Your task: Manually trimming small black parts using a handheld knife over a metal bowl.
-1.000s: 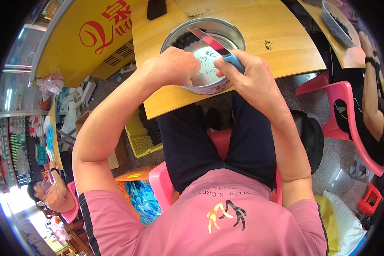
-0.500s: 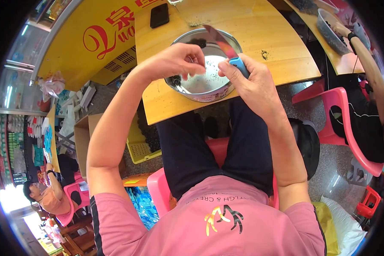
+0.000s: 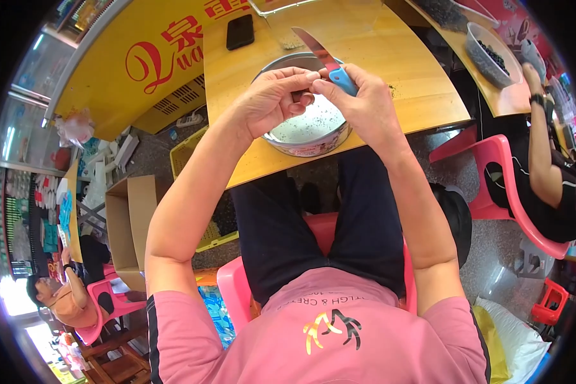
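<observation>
My right hand [image 3: 372,105] is closed round the blue handle of a knife [image 3: 343,81]. Its blade slants up and to the left, beyond the fingers. My left hand [image 3: 270,102] pinches thumb and fingertips together right beside my right thumb, just below the blade. Whatever small thing lies between the fingertips is too small or hidden to make out. Under both hands a round metal basin [image 3: 310,146] stands on the wooden table, dark specks scattered over its pale inside. My hands and wrists cover part of its far and left side.
A black phone [image 3: 240,32] lies at the table's far left. Beyond it is a clear tray [image 3: 320,18]. To the right, a co-worker's arm [image 3: 539,128] reaches toward a tub of dark pieces [image 3: 493,57]. A cardboard box [image 3: 141,205] and yellow crate [image 3: 216,240] stand at left.
My left hand has moved from over the basin to meet my right thumb, its fingertips now pinched together. The knife has shifted slightly left. At right, the co-worker's hand has moved out of the tub.
</observation>
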{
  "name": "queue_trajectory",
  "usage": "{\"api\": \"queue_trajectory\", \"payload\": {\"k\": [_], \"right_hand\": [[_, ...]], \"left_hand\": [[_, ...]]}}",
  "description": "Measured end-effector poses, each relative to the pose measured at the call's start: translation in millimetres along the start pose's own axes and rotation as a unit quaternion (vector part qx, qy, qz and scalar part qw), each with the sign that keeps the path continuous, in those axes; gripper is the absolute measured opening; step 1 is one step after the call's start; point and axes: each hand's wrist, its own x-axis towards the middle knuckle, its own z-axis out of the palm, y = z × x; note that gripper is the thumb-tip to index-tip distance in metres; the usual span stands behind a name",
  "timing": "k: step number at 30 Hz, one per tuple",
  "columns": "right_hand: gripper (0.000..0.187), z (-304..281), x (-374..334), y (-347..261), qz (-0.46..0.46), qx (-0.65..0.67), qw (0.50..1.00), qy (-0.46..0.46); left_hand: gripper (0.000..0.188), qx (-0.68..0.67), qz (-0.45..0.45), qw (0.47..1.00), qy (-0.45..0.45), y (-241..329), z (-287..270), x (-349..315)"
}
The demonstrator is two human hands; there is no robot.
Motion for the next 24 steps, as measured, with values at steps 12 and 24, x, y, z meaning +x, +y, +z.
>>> {"api": "queue_trajectory", "payload": {"k": [12,24], "right_hand": [[0.02,-8,23,0,0.128,0.323,0.933,-0.091],[0.018,-9,1,-7,0.152,0.402,0.895,-0.119]], "left_hand": [[0.018,0.361,0.334,0.866,0.091,-5,8,-9],[0.016,0.246,0.338,0.904,0.094,-26,36,-34]]}}
